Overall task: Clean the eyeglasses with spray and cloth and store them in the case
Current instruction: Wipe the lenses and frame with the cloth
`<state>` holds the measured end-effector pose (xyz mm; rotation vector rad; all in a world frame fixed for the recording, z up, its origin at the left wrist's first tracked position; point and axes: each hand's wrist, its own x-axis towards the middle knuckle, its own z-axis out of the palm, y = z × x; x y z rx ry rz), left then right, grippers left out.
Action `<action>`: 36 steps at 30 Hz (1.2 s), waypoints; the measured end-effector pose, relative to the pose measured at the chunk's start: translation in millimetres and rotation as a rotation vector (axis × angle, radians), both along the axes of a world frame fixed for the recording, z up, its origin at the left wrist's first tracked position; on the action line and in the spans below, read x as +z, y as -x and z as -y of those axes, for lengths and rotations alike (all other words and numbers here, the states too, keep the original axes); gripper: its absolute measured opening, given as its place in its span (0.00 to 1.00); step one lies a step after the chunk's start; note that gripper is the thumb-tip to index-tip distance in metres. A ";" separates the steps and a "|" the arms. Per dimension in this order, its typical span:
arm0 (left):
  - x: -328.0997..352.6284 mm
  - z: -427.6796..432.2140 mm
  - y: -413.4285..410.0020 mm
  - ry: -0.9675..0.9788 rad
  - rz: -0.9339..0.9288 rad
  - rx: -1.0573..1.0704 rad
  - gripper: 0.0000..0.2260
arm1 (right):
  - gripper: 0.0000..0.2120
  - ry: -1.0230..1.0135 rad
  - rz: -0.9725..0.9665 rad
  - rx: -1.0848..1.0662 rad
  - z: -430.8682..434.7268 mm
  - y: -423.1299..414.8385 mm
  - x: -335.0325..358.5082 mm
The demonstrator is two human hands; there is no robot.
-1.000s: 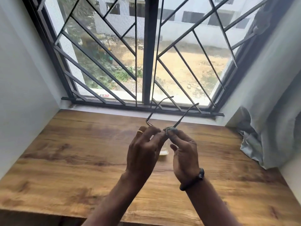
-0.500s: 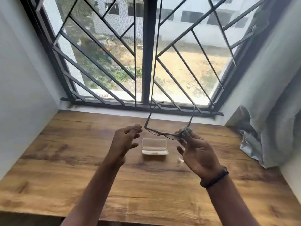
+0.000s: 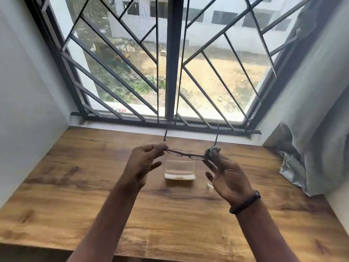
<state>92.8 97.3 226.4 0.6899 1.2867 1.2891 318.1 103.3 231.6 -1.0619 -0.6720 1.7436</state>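
Note:
The dark thin-framed eyeglasses (image 3: 186,154) hang in the air above the wooden table (image 3: 75,195), temples unfolded and pointing toward the window. My left hand (image 3: 144,163) pinches the frame's left corner. My right hand (image 3: 225,174) holds the right corner through a small crumpled grey-green cloth (image 3: 211,151). Below the glasses, an open translucent case (image 3: 179,170) lies on the table. A small clear object (image 3: 210,185), perhaps the spray bottle, peeks out beside my right hand, mostly hidden.
A barred window (image 3: 170,72) runs along the table's far edge. White walls close in on the left and right. A grey curtain (image 3: 311,157) bunches onto the table's right side.
My hands drew apart from a close grip. The left hand let go for a moment, then took the frame's left corner; the glasses now sit level between both hands, uncovering the case.

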 end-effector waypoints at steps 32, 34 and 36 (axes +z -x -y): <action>6.6 14.4 -43.9 -0.693 -1.156 0.342 0.05 | 0.11 -0.450 0.300 -0.368 5.9 50.3 9.7; 5.1 13.9 -45.4 -0.709 -1.202 0.319 0.05 | 0.11 -0.428 0.244 -0.337 6.3 55.9 11.1; 3.7 13.1 -45.7 -0.717 -1.227 0.296 0.06 | 0.10 -0.408 0.220 -0.288 6.6 61.3 9.2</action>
